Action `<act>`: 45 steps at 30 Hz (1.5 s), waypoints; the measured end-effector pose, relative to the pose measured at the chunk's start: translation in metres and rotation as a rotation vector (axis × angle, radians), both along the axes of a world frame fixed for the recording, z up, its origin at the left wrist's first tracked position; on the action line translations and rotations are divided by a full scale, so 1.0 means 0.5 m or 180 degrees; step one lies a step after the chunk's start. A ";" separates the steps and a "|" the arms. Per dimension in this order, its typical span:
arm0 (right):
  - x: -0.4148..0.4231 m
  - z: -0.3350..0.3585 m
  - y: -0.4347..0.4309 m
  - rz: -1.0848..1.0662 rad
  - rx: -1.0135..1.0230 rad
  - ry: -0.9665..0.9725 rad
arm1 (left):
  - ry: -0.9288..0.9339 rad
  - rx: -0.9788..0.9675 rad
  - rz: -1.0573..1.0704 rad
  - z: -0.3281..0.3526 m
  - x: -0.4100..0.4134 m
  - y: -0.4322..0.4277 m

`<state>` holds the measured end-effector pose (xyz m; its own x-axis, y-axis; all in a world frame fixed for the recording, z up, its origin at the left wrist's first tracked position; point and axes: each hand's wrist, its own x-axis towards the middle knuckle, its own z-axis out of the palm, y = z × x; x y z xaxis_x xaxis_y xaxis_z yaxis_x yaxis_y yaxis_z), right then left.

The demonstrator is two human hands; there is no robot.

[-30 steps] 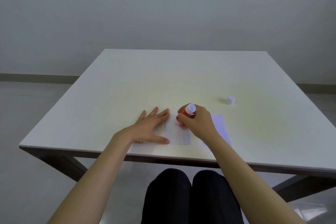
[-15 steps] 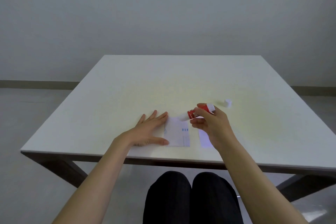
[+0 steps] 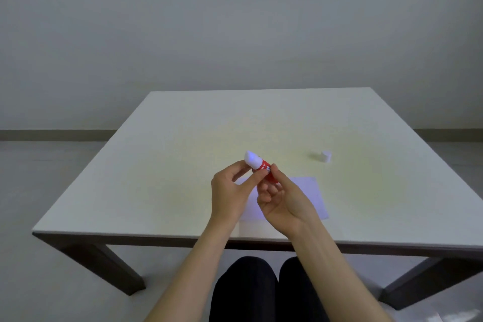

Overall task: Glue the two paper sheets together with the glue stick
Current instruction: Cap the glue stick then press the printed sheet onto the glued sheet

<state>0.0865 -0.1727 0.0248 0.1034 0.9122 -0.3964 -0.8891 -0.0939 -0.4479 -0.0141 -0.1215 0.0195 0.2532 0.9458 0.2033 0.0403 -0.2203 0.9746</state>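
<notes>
From the head view, the glue stick [image 3: 258, 166] was held above the tabletop [image 3: 162, 170] by both hands at once. Its long axis ran tilted, with the white glue end pointing up and to the left, away from the person, and the red barrel running down and to the right. The grip of the left hand [image 3: 230, 196] was closed on the barrel just under the white end, thumb and fingertips pinched around it. The grip of the right hand [image 3: 283, 200] was closed on the lower end of the barrel, the base hidden inside the fingers. The paper sheets [image 3: 308, 196] lay flat on the tabletop directly below and just right of the hands, partly covered by them; whether one or two sheets showed could not be told. The white cap [image 3: 326, 156] stood apart on the tabletop, far to the right and beyond the paper. The right hand was nearer to it. Capping the stick was judged the likely next step, which would need the white end turned toward the cap's side.
</notes>
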 end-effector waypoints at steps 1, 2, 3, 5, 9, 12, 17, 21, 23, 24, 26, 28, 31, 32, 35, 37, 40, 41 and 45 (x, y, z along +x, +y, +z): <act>0.001 -0.003 -0.002 0.0117 -0.0007 -0.0222 | -0.0063 -0.0018 0.0001 0.000 -0.001 -0.001; 0.004 -0.005 -0.003 0.0218 -0.0037 -0.0491 | -0.0127 -0.0034 -0.0017 0.001 -0.002 -0.001; 0.009 -0.007 -0.004 0.0287 -0.0091 -0.0765 | -0.0182 -0.0045 -0.0040 0.002 -0.004 0.002; 0.022 -0.008 -0.005 0.0384 -0.0220 -0.1147 | -0.0227 -0.0055 -0.0025 0.007 -0.011 0.008; 0.041 0.002 -0.008 0.0692 -0.0259 -0.1682 | -0.0258 -0.0059 0.0000 0.016 -0.023 0.031; 0.037 0.004 -0.012 0.0701 -0.0181 -0.2301 | -0.0049 0.0149 0.0031 0.025 -0.037 0.056; 0.032 -0.003 -0.025 0.0540 -0.0035 -0.2640 | 0.0903 0.0541 0.0533 0.026 -0.061 0.134; 0.035 -0.009 -0.034 0.0571 -0.0081 -0.2813 | 0.1341 0.0575 0.0546 0.003 -0.062 0.179; 0.039 -0.013 -0.039 0.0574 -0.0109 -0.2872 | 0.1376 0.0557 0.0581 -0.006 -0.060 0.190; 0.042 -0.014 -0.041 0.0571 -0.0124 -0.2896 | 0.1378 0.0539 0.0603 -0.009 -0.059 0.194; 0.046 -0.015 -0.043 0.0559 -0.0145 -0.2943 | 0.1398 0.0513 0.0615 -0.016 -0.057 0.200; 0.049 -0.018 -0.046 0.0556 -0.0154 -0.2976 | 0.1438 0.0503 0.0589 -0.023 -0.058 0.203; 0.047 -0.025 -0.051 0.0594 -0.0179 -0.2995 | 0.1425 0.0484 0.0597 -0.033 -0.060 0.203; 0.046 -0.027 -0.053 0.0609 -0.0194 -0.3006 | 0.1394 0.0467 0.0628 -0.035 -0.062 0.203; 0.042 -0.033 -0.055 0.0600 -0.0208 -0.3118 | 0.1389 0.0480 0.0615 -0.035 -0.063 0.204; 0.033 -0.037 -0.053 0.0617 -0.0214 -0.3579 | 0.1416 0.0518 0.0547 -0.035 -0.062 0.203; 0.004 -0.047 -0.043 0.0738 -0.0108 -0.4826 | 0.1442 0.0601 0.0556 -0.038 -0.064 0.201; -0.010 -0.054 -0.040 0.0849 -0.0055 -0.5379 | 0.1457 0.0610 0.0556 -0.039 -0.063 0.201; -0.068 -0.074 -0.041 0.1185 0.0200 -0.7412 | 0.1401 0.0364 0.0551 -0.044 -0.068 0.205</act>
